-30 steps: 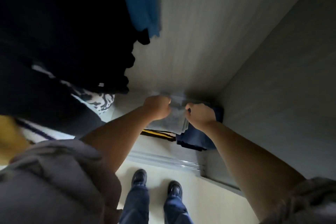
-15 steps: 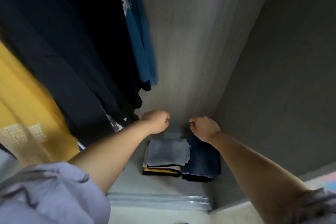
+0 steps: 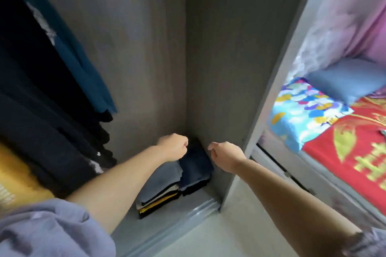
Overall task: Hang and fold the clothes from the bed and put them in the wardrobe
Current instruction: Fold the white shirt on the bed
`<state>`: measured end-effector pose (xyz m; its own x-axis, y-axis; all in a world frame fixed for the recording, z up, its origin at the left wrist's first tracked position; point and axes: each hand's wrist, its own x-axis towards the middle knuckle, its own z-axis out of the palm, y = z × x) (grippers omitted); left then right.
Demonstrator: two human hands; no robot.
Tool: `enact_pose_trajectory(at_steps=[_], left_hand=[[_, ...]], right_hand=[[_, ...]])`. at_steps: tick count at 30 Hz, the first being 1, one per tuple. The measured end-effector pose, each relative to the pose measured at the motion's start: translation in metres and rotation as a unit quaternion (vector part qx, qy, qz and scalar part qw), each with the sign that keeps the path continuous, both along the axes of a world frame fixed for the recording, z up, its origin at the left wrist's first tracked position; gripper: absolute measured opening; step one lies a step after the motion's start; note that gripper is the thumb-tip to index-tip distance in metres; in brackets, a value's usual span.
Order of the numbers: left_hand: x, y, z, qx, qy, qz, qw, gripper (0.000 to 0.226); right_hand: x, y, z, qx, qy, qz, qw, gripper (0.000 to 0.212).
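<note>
**Both hands lifted off the folded piles in the wardrobe corner**

Largest first: I see the wardrobe (image 3: 146, 48), flat grey panels with a faint wood grain meeting in a straight corner, with a ribbed metal door track (image 3: 198, 213) along its floor edge. At 9 o'clock hang limp dark garments (image 3: 41, 110), with a teal shirt (image 3: 83, 64) behind them and a mustard-yellow one (image 3: 18, 175) in front. At 3 o'clock, past the wardrobe's side panel, lies the bed (image 3: 344, 152): a glossy red cover with gold figures, a bright cartoon-print pillow (image 3: 302, 115) and a plump grey-blue pillow (image 3: 346, 79).

On the wardrobe floor, just right of centre, sit two neat rectangular piles touching side by side: a grey-topped pile (image 3: 160, 185) with cream, yellow and black layers showing at its edge, and a navy pile (image 3: 196, 167) pushed into the corner.

Against half a second ago, the view has swung right, so the bed has come into sight, and the piles lie as they did. One second ago both hands were down on the grey cloth; now they are clear of it.

My left hand (image 3: 173, 149) is curled into a loose fist, holding nothing, above the grey-topped pile's far end. My right hand (image 3: 226, 156) is also loosely curled and holds nothing, hovering at the navy pile's 2 o'clock, near the side panel.
</note>
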<state>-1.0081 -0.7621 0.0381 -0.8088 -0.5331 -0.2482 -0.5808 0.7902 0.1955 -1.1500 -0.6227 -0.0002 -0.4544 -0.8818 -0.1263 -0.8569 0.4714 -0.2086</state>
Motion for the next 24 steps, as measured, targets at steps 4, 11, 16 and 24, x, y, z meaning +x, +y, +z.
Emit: enact_pose_trajectory(at_steps=[4,11,16,24], left_hand=[[-0.069,0.074,-0.006,0.005,-0.006,-0.097,0.995,0.034],[-0.198,0.257,-0.030,0.024,-0.015,-0.255,0.967,0.032],[-0.262,0.412,-0.041,0.033,-0.006,-0.369,0.929,0.029],[-0.347,0.520,-0.049,0.036,-0.030,-0.463,0.885,0.025]], right_hand=[[-0.047,0.099,0.008,0.006,0.001,-0.092,0.996,0.033],[-0.105,0.336,-0.004,0.066,-0.017,-0.260,0.963,0.029],[-0.131,0.501,-0.005,0.139,0.014,-0.324,0.936,0.028],[-0.176,0.606,-0.025,0.082,-0.020,-0.422,0.903,0.026]])
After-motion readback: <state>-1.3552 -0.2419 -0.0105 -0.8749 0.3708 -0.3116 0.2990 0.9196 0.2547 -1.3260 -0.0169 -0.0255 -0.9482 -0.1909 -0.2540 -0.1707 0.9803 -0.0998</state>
